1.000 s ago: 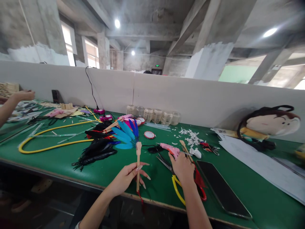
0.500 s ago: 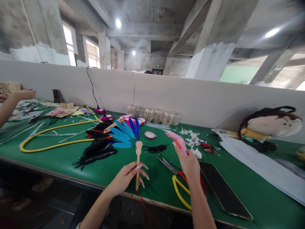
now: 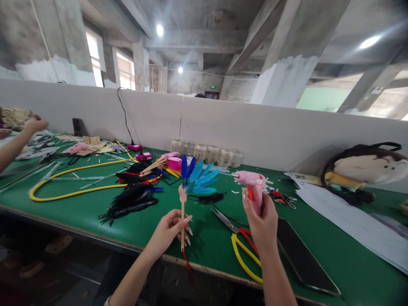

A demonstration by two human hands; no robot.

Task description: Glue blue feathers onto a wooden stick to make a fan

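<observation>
My left hand [image 3: 170, 231] is closed around the wooden handle of a feather fan [image 3: 182, 197] and holds it upright over the table's front edge. Dark blue feathers stand at its top, and light blue feathers [image 3: 202, 178] spread to the right. A red tassel [image 3: 187, 263] hangs from the handle's lower end. In my right hand [image 3: 263, 221] is a pink hot glue gun [image 3: 251, 178], its nozzle pointing left toward the feathers but apart from them. Scissors with red handles [image 3: 228, 221] lie between my hands on the green table.
Black feathers [image 3: 132, 202] and a yellow tube [image 3: 63, 196] lie to the left. Several clear jars [image 3: 213, 154] line the partition. A black phone [image 3: 306, 259], white paper [image 3: 344, 225] and a doll-shaped bag [image 3: 357, 170] are on the right. Another person's hand [image 3: 37, 123] is at far left.
The fan has turned in my left hand, so the light blue feathers now point right instead of left. My right hand has moved slightly right and levelled the glue gun.
</observation>
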